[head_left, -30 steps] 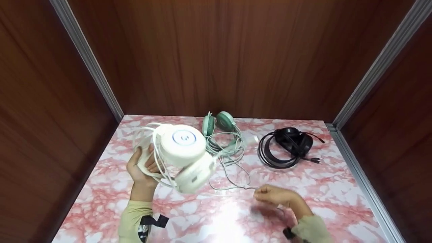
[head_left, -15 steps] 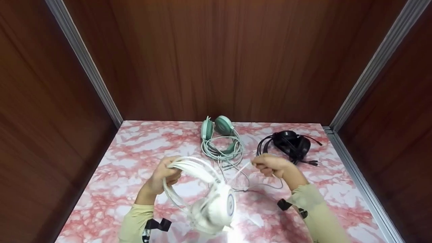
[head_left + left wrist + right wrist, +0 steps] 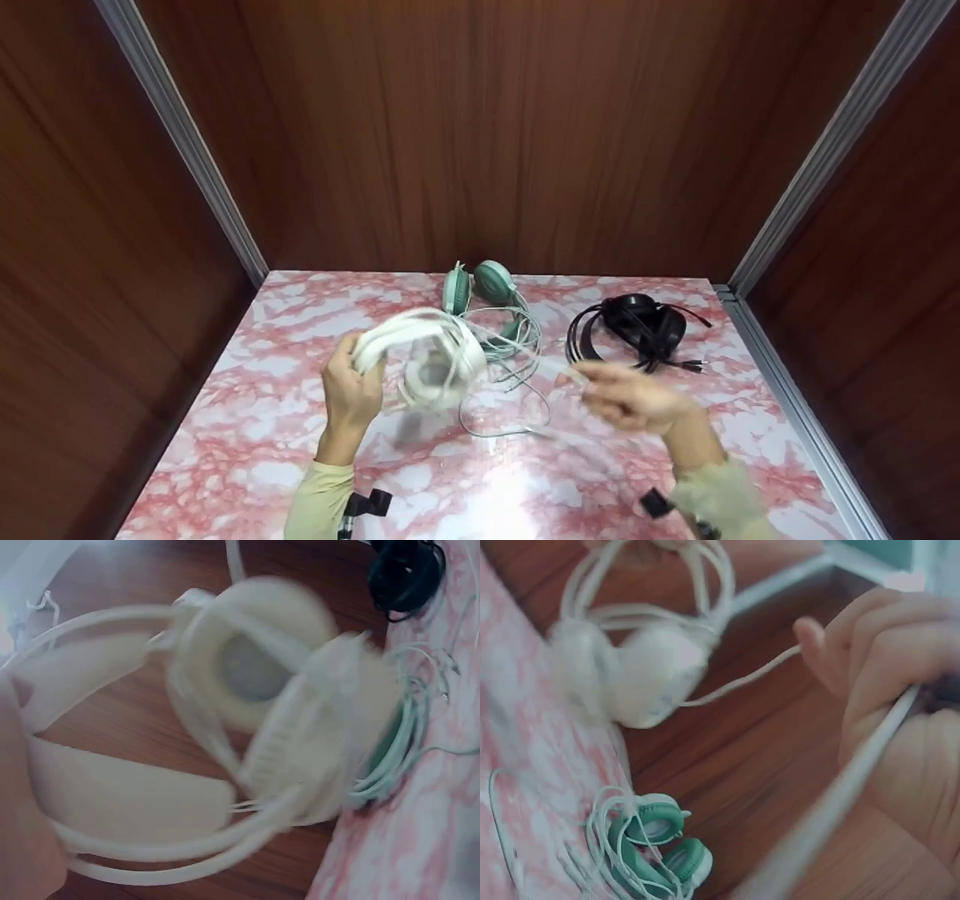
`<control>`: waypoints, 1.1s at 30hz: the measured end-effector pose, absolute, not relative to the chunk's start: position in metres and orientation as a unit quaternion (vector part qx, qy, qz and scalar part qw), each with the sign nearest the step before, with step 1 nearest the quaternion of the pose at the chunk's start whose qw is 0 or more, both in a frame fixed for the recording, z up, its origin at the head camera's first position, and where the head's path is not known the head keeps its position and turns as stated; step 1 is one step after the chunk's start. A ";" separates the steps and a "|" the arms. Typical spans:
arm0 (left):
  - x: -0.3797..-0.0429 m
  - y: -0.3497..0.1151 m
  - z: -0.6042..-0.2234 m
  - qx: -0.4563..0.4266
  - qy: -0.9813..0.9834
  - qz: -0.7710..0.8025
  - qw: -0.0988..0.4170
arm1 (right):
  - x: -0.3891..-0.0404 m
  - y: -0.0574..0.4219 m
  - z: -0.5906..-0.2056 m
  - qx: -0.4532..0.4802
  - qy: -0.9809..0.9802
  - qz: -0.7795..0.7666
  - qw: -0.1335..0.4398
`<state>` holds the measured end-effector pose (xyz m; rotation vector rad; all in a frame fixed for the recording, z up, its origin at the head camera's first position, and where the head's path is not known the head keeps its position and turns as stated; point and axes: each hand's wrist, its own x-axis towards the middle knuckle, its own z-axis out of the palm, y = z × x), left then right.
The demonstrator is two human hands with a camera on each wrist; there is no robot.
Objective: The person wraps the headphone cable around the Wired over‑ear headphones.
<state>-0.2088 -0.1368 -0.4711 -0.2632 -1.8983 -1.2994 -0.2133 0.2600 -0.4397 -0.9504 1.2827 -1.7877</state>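
White headphones hang in the air above the table, gripped at the headband by my left hand. Their two round ear cups and loops of white cable show blurred in the left wrist view. My right hand, off to the right and blurred by motion, holds the white cable of these headphones in curled fingers. One stretch of the cable runs from the headphones to this hand; another comes out of the palm toward the camera in the right wrist view.
Green headphones with a coiled pale cable lie at the back middle of the marbled table. To their right are black headphones with a black cable. Wooden panels and metal rails border the table.
The left hand has turned the white headphones and lifted them up from their lower position of half a second ago. The right hand has swung up, then out to the right, with the cable.
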 end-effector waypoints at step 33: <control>-0.207 -0.146 -0.502 -0.350 -0.695 -0.344 0.526 | -0.275 0.249 -0.356 -0.361 0.235 -0.865 0.258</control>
